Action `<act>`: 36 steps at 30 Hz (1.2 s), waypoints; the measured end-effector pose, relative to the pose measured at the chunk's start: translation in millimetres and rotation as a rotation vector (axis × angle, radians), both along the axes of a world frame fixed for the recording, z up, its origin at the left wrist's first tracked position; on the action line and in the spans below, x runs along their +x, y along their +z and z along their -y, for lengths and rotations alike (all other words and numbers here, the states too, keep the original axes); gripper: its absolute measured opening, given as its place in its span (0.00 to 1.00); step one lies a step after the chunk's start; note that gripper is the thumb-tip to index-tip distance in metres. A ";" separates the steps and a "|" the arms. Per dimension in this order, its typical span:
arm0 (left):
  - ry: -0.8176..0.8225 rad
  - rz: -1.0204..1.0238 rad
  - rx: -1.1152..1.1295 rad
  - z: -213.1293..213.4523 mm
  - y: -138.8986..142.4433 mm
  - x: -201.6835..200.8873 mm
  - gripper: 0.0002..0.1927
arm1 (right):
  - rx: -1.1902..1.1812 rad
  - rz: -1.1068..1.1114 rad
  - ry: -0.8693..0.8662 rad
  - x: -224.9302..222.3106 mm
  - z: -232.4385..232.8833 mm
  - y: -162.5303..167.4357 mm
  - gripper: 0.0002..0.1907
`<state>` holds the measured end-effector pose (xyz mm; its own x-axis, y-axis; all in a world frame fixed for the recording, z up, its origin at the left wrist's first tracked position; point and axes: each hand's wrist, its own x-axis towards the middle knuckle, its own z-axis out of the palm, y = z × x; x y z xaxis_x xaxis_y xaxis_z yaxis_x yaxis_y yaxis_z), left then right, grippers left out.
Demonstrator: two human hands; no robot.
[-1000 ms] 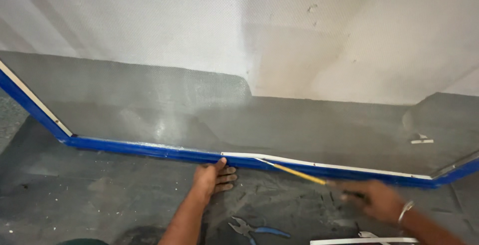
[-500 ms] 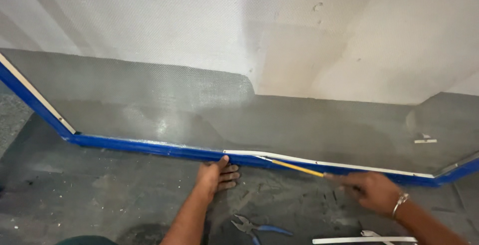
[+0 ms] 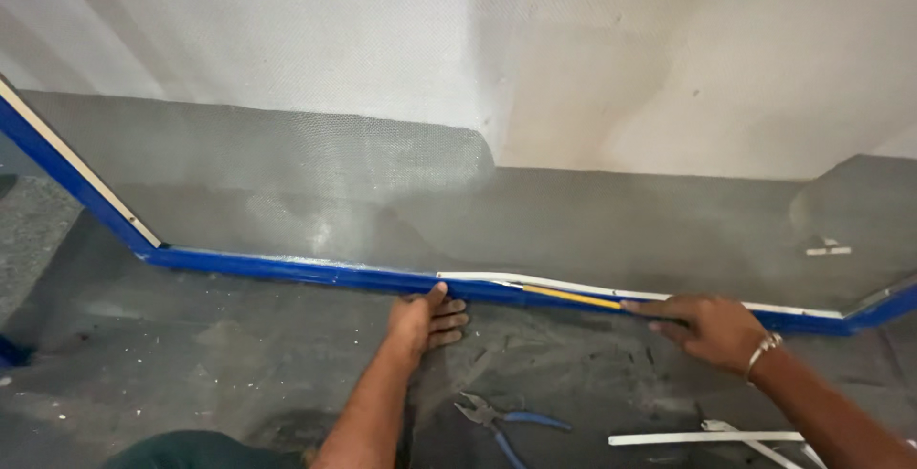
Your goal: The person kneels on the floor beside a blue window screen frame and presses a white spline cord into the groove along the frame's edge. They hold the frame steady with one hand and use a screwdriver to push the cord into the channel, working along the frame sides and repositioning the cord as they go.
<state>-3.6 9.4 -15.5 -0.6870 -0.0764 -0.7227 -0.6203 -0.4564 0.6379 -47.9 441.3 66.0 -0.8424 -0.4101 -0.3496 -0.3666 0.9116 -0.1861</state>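
- Wall: whitish plaster, fills upper half of view, seen partly through the mesh.
- Floor: dark grey concrete, stained, fills lower half.
- Mesh screen: fine grey netting stretched in the frame, standing on edge betw. floor and wall.
- Blue frame: long blue rail w/ pale inner edge, runs L to R along the floor; one corner at far left, where it angles up, another at far right.
- White spline strip: thin pale strip along top of the rail, lifted slightly out of its groove just right of the left hand.
- Left hand: flat on floor, palm down, fingers spread, thumb tip touching the rail directly below the strip's loose end. Holds nothing.
- Right hand: fingers closed around the handle end of the yellow tool, resting against the rail, well right of the left hand.
- Yellow tool: slim yellow shaft lying along the rail, tip toward the raised strip; sits betw. the two hands.
- Pliers: blue-handled, on floor near the left forearm, untouched.
- Loose white strips: on floor under the right forearm.
- Bracelet: metal band on right wrist.
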 end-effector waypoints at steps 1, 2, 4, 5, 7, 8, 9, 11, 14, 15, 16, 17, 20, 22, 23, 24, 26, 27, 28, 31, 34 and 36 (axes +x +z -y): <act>0.002 0.015 0.004 0.5 0.6 0.0 0.17 | 0.015 0.078 -0.056 -0.9 0.8 -4.3 0.25; 0.001 0.025 0.006 1.5 0.7 -0.6 0.17 | 0.029 0.152 -0.114 0.9 2.1 -11.5 0.25; 0.005 0.035 -0.009 2.7 0.8 -1.8 0.16 | -0.077 0.148 -0.122 7.4 3.4 -28.3 0.25; 0.008 0.044 -0.029 2.9 1.6 -1.7 0.16 | -0.198 0.080 -0.075 13.7 4.5 -37.1 0.26; 0.021 0.051 -0.048 3.7 3.4 -0.5 0.16 | -0.273 0.039 -0.040 20.2 8.6 -48.5 0.27; 0.024 0.054 -0.043 3.6 3.9 2.0 0.17 | -0.222 0.071 -0.060 25.2 9.6 -52.1 0.26; 0.020 0.041 -0.036 3.1 4.0 2.3 0.17 | -0.169 0.086 -0.083 26.9 11.3 -51.5 0.26; 0.005 0.034 -0.039 3.5 4.4 2.7 0.17 | -0.127 0.012 -0.035 28.4 10.9 -48.8 0.28; 0.004 0.053 -0.017 3.0 3.7 1.8 0.18 | -0.024 -0.017 -0.004 24.3 10.6 -31.2 0.33; 0.005 0.060 -0.007 2.4 3.5 0.7 0.18 | 0.016 -0.019 -0.004 21.6 10.3 -25.3 0.35; 0.008 0.048 -0.004 2.0 3.5 0.1 0.18 | 0.036 -0.008 -0.005 19.0 11.2 -21.2 0.33; 0.011 0.045 0.001 1.2 3.7 -0.4 0.17 | 0.060 0.012 -0.005 17.1 11.6 -18.1 0.30; 0.001 0.053 -0.003 -0.4 6.2 0.7 0.17 | -0.064 -0.039 0.019 16.8 14.8 -18.3 0.28; 0.004 0.049 -0.018 -0.9 8.9 1.6 0.17 | -0.096 -0.070 0.022 20.7 16.8 -23.7 0.29; 0.007 0.049 -0.029 -1.0 10.2 2.5 0.17 | -0.053 -0.056 0.006 23.6 17.4 -26.8 0.30; 0.010 0.051 -0.040 -1.3 11.4 3.5 0.17 | -0.010 -0.041 -0.011 26.4 17.5 -29.9 0.30; 0.008 0.029 -0.041 -1.7 12.9 5.4 0.17 | -0.063 -0.115 0.055 31.2 16.9 -35.3 0.31; 0.003 0.020 -0.039 -2.0 13.2 6.4 0.17 | -0.088 -0.150 0.084 33.1 16.4 -37.6 0.32; 0.005 0.039 -0.031 -2.4 13.3 7.0 0.17 | -0.003 -0.101 0.093 34.3 16.0 -39.6 0.34; 0.009 0.069 -0.015 -3.8 12.1 7.6 0.17 | 0.204 -0.001 0.120 35.9 16.4 -45.2 0.37; 0.014 0.073 -0.023 -5.2 10.8 7.4 0.17 | 0.250 -0.016 0.175 37.8 19.9 -47.8 0.38; 0.003 0.042 -0.038 -6.2 10.1 6.0 0.18 | 0.194 -0.124 0.233 39.4 22.4 -45.0 0.40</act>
